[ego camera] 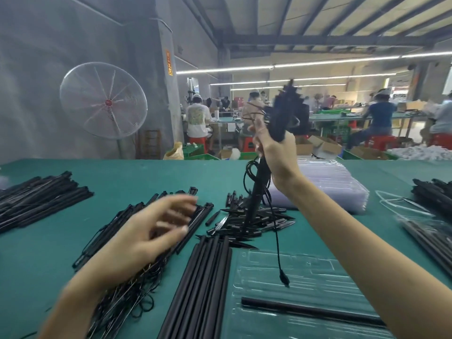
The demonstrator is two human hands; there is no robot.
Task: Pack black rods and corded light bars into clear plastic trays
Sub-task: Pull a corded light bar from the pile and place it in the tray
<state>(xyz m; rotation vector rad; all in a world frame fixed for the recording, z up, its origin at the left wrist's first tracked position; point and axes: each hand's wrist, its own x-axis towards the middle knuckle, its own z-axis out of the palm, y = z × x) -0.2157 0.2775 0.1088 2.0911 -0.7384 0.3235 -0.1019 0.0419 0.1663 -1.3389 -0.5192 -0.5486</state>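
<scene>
Black corded light bars (278, 123) are gripped aloft by the right hand (276, 152), left hand (149, 231) open, so dangling cord (277, 243) should be gathered before the clear plastic tray (305, 272) is loaded.

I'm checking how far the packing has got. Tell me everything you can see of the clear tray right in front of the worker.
The clear plastic tray lies flat on the green table, below the raised right hand. It is thin, glossy, see-through plastic with moulded long channels and rectangular pockets. One black rod lies across its near part, in a channel; the other recesses look unfilled. A dangling cord plug hangs over it; contact cannot be told. A row of black rods lies by its left edge.
</scene>
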